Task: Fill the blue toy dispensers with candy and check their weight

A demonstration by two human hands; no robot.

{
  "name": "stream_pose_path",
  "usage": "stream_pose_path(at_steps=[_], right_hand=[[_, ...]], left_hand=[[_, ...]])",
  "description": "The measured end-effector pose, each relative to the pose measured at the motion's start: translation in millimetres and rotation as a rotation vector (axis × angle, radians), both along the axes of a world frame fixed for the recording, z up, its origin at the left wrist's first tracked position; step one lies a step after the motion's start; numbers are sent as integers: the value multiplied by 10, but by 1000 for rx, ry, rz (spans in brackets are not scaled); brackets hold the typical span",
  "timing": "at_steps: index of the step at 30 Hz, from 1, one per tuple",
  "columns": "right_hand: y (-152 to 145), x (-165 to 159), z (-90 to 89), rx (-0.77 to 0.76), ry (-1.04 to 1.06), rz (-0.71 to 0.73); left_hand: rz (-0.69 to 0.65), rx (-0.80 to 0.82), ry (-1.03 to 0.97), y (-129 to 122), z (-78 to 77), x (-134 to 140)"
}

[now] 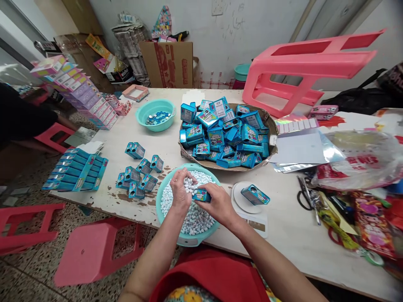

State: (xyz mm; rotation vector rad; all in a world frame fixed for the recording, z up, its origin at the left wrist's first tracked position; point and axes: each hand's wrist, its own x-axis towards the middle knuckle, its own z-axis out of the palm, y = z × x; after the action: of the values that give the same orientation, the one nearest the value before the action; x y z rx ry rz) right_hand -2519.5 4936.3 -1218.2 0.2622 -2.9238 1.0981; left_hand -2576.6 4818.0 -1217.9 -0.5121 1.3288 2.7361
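Over a teal basin (192, 241) of small white candies (197, 222), my left hand (181, 188) is cupped round a handful of the candies. My right hand (222, 203) grips a blue candy tin (202, 195), its end turned toward the candies in my left palm. To the right, another blue tin (255, 194) lies on the round plate of a white scale (236, 201). Several blue tins (132, 174) with round holes in their ends stand in a group left of the basin.
A cardboard tray (273, 152) heaped with blue tins is behind the basin. A smaller teal bowl (171, 121) holds round blue pieces. Stacked blue tins (75, 170) sit at the left edge. A pink stool (310, 63) rests on the table; scissors (304, 195) lie right.
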Motion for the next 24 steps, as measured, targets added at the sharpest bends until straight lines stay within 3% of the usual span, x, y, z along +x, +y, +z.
stream_pose_path(at_steps=[8,18,24], right_hand=[[8,-19,3,-67,17,-53],[3,-74,15,-143,35,-83],[-31,-81,4,-196,7,-124]], left_hand=[[19,-128,41,31,30,-26],[43,-191,111,28,-8,-45],[11,-200,58,30,53,-45]])
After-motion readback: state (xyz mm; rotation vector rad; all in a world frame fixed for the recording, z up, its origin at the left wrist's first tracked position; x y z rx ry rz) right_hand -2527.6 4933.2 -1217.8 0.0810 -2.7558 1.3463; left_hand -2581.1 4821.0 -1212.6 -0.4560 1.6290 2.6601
